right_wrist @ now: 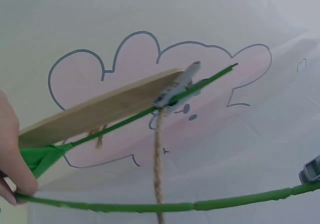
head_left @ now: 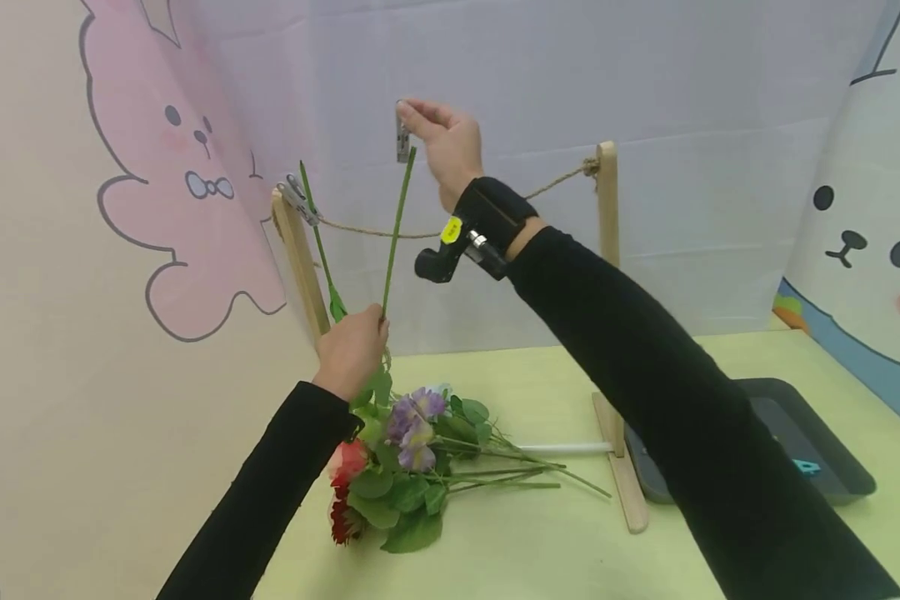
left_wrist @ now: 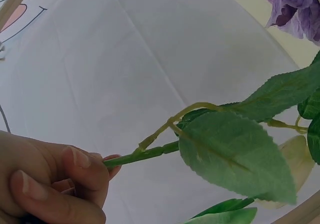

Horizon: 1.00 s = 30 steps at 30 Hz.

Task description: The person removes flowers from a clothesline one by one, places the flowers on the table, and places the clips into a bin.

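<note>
My left hand (head_left: 351,354) grips the green stem (head_left: 399,225) of an artificial flower, its cut end pointing up. Leaves (left_wrist: 235,154) branch off below that grip in the left wrist view. High above the rope (head_left: 378,232), my right hand (head_left: 450,142) pinches a grey clothespin (head_left: 402,137) between thumb and fingers. The clothespin's lower end is right beside the stem's top. Near the left post, a second grey clothespin (head_left: 298,198) clips another green stem (right_wrist: 117,126) to the rope.
Wooden posts (head_left: 608,204) hold the rope at either side. Artificial flowers (head_left: 417,429) with leaves and stems lie on the yellow-green table (head_left: 525,533). A dark grey tray (head_left: 858,483) with a turquoise item (head_left: 806,467) stands at the right, partly behind my right sleeve. A white cloth hangs behind.
</note>
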{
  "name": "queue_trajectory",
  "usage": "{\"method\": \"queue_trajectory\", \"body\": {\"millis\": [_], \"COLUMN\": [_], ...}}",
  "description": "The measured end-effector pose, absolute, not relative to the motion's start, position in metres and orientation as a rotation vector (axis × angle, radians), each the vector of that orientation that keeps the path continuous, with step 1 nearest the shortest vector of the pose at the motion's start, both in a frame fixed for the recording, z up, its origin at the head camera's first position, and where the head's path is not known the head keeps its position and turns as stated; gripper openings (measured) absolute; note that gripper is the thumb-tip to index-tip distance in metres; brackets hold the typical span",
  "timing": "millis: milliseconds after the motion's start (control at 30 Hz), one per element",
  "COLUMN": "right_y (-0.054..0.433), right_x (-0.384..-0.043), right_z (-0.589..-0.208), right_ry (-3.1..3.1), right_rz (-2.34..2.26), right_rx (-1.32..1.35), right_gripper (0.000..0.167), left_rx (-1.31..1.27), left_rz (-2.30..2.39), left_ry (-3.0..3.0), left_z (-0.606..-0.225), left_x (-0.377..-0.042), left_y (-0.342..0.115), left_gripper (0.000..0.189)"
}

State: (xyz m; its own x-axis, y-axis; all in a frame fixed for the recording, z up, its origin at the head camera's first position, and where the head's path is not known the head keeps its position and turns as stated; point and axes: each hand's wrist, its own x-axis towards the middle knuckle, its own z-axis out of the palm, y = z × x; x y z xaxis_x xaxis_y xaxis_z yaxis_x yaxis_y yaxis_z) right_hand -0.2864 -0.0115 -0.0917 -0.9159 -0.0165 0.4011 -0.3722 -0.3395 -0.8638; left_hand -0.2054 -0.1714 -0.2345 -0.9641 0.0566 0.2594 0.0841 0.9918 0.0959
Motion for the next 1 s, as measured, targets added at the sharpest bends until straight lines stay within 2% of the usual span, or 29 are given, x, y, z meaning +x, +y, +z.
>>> {"method": "queue_trajectory", "body": {"millis": [267, 533, 767, 900, 1000], "right_y": [0.058, 0.126, 0.190, 0.226, 0.253], "right_x": [-0.272, -0.235, -0.200, -0.186, -0.178], "right_z": [-0.079, -0.093, -0.144, -0.186, -0.218], "right_ry": [-1.617, -1.500, -1.400, -1.515, -1.731], "right_rz": [2.236, 2.168, 2.138, 2.086, 2.010], "right_rx": [0.620, 0.728, 0.758, 0.691, 0.486], "right_gripper": [0.022, 0.016, 0.019, 0.023, 0.027], "left_rx": [-0.183, -0.276, -0.485, -0.556, -0.578], "left_rz": [-0.098, 0.053, 0.315, 0.429, 0.479], "left_ry": [-2.892, -2.919, -2.784, -2.652, -2.577], "left_z": [-0.231, -0.228, -0.249, -0.272, -0.285], "left_x": [-0.201, -0.185, -0.152, -0.142, -0.140], "left_y": [-0.158, -0.145, -0.138, -0.142, -0.145], "left_gripper": [0.020, 0.018, 0.032, 0.021, 0.016]}}
